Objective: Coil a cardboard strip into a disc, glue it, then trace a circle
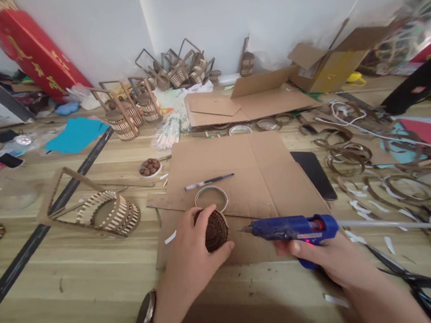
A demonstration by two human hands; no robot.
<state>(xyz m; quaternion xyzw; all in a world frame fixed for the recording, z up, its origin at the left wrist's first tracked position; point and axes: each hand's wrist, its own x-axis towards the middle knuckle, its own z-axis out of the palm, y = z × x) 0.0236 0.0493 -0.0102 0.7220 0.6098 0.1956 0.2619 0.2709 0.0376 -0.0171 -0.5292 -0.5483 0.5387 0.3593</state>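
Two hands engaged over a cardboard sheet (265, 176) on the wooden floor, left hand (191, 258) clamped on a coiled cardboard disc (215, 230), right hand (331, 260) closed around a blue glue gun (295, 227), nozzle just beside the disc, small dish (150, 167) filled with brown beads nearby.

Open cardboard sheet (265, 170) lies ahead, only a pen (209, 181) and tape ring (211, 198) on it. Right side's crowded: cardboard rings (348, 153), probably cables, blurred there. Bare floor (76, 288) left, past the basket frame (102, 209).

Gold characters mark the red box (33, 50), seemingly Chinese, too blurred to read.
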